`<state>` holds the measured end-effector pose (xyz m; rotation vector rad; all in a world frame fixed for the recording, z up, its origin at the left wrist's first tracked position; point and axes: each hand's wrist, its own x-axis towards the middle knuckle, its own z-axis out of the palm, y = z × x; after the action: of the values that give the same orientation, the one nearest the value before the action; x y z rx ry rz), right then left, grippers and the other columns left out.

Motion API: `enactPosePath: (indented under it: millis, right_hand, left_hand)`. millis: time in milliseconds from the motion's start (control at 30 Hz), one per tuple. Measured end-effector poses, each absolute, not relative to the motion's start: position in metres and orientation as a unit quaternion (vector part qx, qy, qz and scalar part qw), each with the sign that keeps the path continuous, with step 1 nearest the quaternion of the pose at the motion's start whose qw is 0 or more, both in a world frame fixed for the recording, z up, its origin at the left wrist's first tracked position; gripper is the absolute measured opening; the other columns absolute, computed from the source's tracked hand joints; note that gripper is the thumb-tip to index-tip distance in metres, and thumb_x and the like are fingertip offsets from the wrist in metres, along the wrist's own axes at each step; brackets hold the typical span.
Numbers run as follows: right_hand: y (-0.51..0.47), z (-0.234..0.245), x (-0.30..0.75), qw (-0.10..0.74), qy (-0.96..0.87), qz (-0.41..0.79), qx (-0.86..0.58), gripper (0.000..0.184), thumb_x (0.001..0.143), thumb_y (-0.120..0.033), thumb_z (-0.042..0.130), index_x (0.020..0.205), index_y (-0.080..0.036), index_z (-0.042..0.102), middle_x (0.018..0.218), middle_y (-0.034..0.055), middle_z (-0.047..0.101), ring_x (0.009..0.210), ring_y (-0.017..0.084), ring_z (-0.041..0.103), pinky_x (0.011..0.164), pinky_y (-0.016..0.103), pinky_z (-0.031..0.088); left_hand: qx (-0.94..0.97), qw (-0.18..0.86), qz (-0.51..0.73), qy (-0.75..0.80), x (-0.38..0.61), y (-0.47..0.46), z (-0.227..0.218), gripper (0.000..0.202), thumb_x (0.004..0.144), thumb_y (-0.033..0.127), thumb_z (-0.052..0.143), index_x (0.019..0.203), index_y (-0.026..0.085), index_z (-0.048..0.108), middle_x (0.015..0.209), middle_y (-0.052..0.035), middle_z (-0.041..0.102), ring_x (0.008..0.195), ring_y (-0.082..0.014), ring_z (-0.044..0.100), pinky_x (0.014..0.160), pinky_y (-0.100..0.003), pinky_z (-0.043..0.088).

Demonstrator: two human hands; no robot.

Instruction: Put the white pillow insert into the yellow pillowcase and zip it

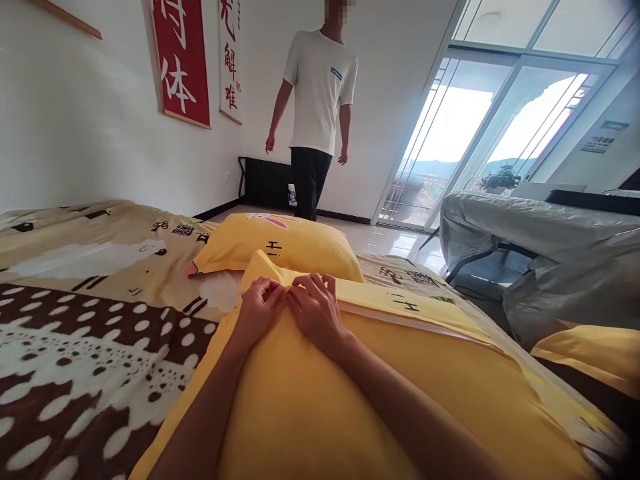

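A large yellow pillowcase (300,400) fills the near part of the bed, plump as if a pillow is inside. A slit along its far side shows a white strip (415,321); whether this is a zipper or the filling, I cannot tell. My left hand (260,307) pinches the fabric at the left end of that slit. Right beside it, my right hand (317,307) has its fingers bent and closed on the same edge, thumb close to the left hand. Beyond them lies another yellow pillow (285,243) with a pink print.
Under the pillows spreads a patterned bedsheet (100,353) with sheep and dots. A person (323,100) in a white T-shirt stands beyond the bed. At right are a plastic-covered table (500,220), more yellow fabric (595,353) and glass sliding doors (470,133).
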<state>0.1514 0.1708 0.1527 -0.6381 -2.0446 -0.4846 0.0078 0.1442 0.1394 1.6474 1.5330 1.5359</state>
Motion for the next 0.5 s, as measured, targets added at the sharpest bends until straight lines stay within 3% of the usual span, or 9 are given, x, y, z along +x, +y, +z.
enactPosePath:
  millis: [200,433,500]
  right_hand:
    - [0.1726,0.1529,0.1461,0.509,-0.802,-0.096,-0.299,0.015,0.073,-0.013,0.066,0.061,-0.02,0.062,0.08,-0.0027,0.063,0.079,0.012,0.051,0.079,0.032,0.03]
    - [0.1737,0.1488,0.1468,0.465,-0.813,-0.253,-0.242,0.014,0.08,-0.011,0.055,0.068,-0.017,0.061,0.087,0.0018,0.065,0.082,0.015,0.05,0.081,0.036,0.031]
    - [0.1732,0.1478,0.1479,0.451,-0.823,-0.246,-0.242,0.014,0.08,-0.011,0.054,0.07,-0.017,0.06,0.086,0.0024,0.064,0.081,0.015,0.049,0.081,0.035,0.032]
  left_hand:
    - [0.629,0.191,0.488,0.574,0.0088,0.1396,0.1458,0.024,0.083,0.038,0.04,0.077,0.018,0.052,0.086,-0.0046,0.055,0.088,-0.0207,0.049,0.08,-0.035,0.038]
    - [0.629,0.179,0.457,0.603,0.0117,0.1416,0.1462,0.017,0.085,0.027,0.037,0.076,0.019,0.049,0.089,-0.0055,0.056,0.094,-0.0214,0.047,0.085,-0.035,0.034]
    - [0.629,0.171,0.448,0.612,0.0122,0.1421,0.1456,0.017,0.085,0.025,0.037,0.076,0.019,0.05,0.089,-0.0055,0.056,0.095,-0.0215,0.047,0.085,-0.036,0.034]
